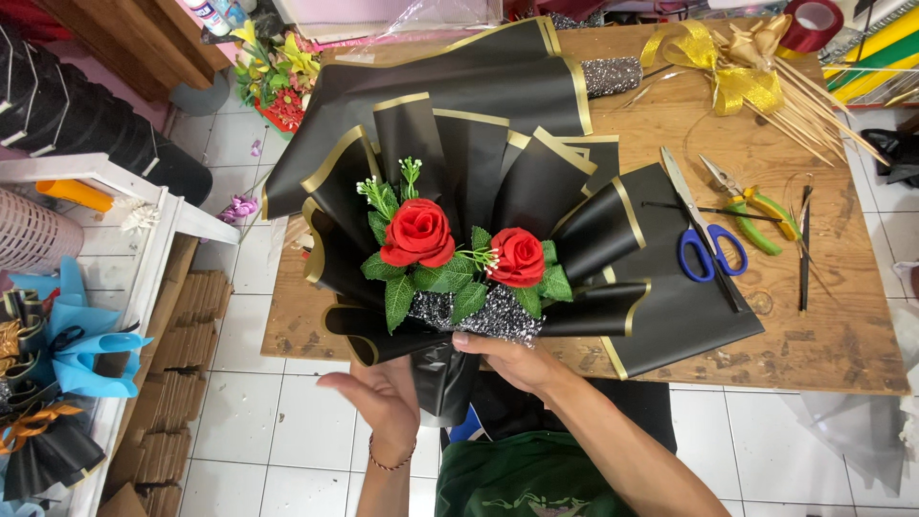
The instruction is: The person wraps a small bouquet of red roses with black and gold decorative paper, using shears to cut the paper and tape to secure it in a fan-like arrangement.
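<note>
Two hands are working at the near edge of the worn plywood table (833,335), where the black, gold-edged fan of wrapping paper (498,163) is lying, its stem end overhanging. The right hand (512,362) is gripping the glittery silver-black collar (479,314) under two red fabric roses (418,233); the left hand (378,397) is hovering open beside the black stem wrap (442,381), not touching. Risk, as judged: with one-handed support, the folds could be slipping or splaying.

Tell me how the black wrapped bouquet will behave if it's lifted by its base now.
The bouquet is probably light but top-heavy: the wide fan of black paper spreads above a narrow base gripped by the right hand. The glossy gold-edged sheets look semi-stiff, apt to slip or splay; the left hand merely steadies them.
</note>
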